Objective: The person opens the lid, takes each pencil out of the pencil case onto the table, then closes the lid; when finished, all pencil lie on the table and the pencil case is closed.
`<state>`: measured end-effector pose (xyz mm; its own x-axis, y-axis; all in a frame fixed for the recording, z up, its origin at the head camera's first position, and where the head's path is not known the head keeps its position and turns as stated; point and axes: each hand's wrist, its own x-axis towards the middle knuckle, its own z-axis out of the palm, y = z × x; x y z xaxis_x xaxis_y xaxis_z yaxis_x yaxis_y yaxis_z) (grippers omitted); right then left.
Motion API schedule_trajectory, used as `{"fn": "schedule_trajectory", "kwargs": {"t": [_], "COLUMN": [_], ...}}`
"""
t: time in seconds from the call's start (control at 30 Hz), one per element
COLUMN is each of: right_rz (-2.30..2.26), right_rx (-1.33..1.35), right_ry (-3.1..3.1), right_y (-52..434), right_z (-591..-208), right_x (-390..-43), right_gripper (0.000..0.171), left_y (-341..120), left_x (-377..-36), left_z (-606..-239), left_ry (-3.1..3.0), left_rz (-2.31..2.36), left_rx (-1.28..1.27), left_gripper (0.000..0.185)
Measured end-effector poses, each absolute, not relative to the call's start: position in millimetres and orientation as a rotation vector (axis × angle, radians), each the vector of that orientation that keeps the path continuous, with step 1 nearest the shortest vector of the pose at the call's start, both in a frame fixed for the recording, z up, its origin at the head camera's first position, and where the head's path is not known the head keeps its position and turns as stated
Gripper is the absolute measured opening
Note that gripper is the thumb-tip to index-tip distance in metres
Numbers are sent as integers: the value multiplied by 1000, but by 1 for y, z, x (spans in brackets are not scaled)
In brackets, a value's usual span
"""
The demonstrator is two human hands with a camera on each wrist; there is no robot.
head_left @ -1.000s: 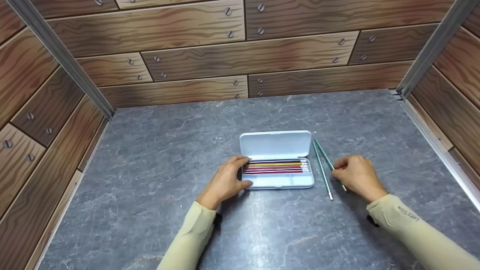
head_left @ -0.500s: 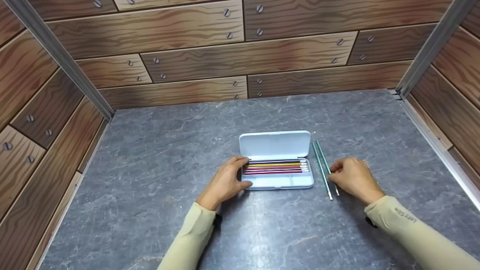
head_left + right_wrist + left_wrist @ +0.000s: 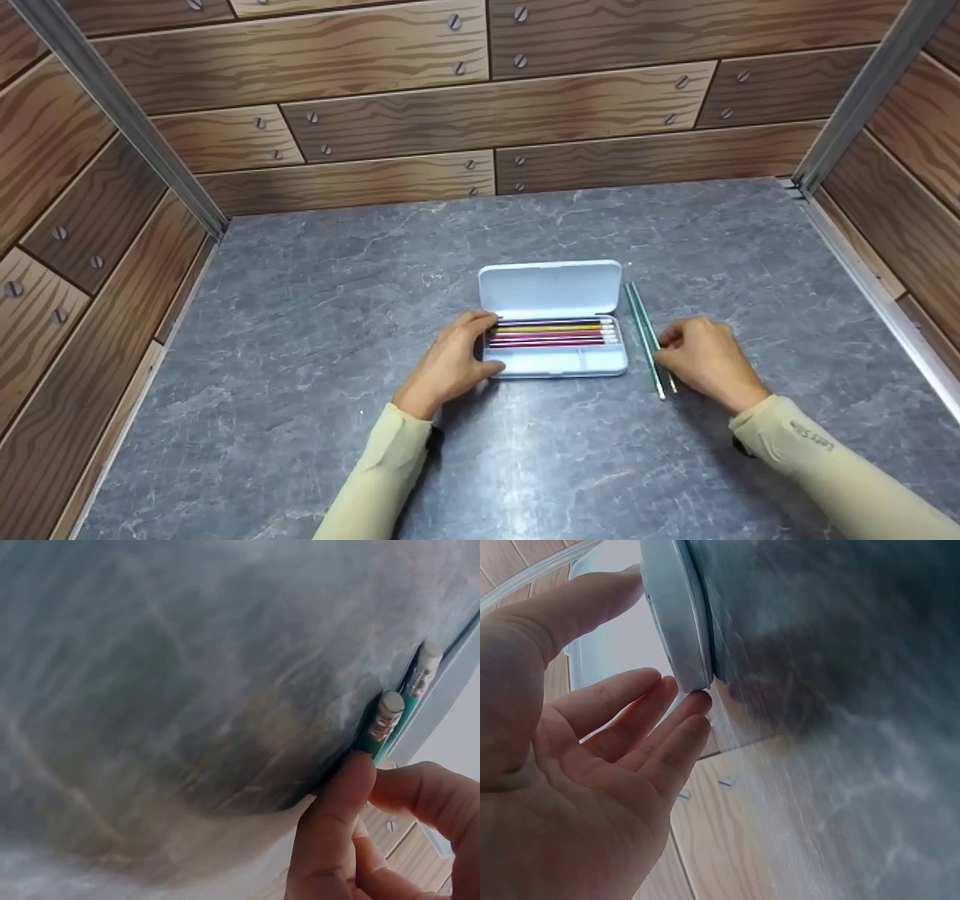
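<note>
An open pale-blue pencil case (image 3: pixel 550 289) holds several colored pencils (image 3: pixel 551 334), lying side by side in its rear part. My left hand (image 3: pixel 446 364) grips its left end, thumb at the near corner and fingers at the far one. In the left wrist view the thumb laps over the rim of the case (image 3: pixel 676 615). To the right of the case, my right hand (image 3: pixel 705 356) pinches a green pencil (image 3: pixel 373 741) between thumb and fingers. A second green pencil (image 3: pixel 648 352) lies right beside it, both with white erasers toward me.
The case and pencils are on a grey marbled tabletop (image 3: pixel 337 300). Wood-patterned walls (image 3: pixel 390 127) enclose the back and sides, with metal posts (image 3: pixel 150 142) at the corners.
My right hand has shifted slightly left with its green pencil, which has closed up against the other green pencil and now lies nearly parallel. My left hand and the case have stayed still.
</note>
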<state>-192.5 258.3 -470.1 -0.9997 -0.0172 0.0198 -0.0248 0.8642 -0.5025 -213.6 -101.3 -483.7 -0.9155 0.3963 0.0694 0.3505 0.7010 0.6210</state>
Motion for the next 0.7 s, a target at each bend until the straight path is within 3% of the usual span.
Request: {"fn": "schedule_trajectory", "kwargs": {"t": [0.23, 0.7], "right_rz": [796, 947], "right_rx": [101, 342], "right_ry": [-2898, -2634], "right_y": [245, 212], "right_z": [-454, -446], "right_x": [-192, -215], "right_gripper": [31, 20], "left_y": [-100, -101], "left_x": [-214, -214], "left_z": [-481, -483], "left_ry": [2826, 2818], "left_rz": [1033, 1034], "left_rx": [619, 610], "left_gripper": [70, 70]}}
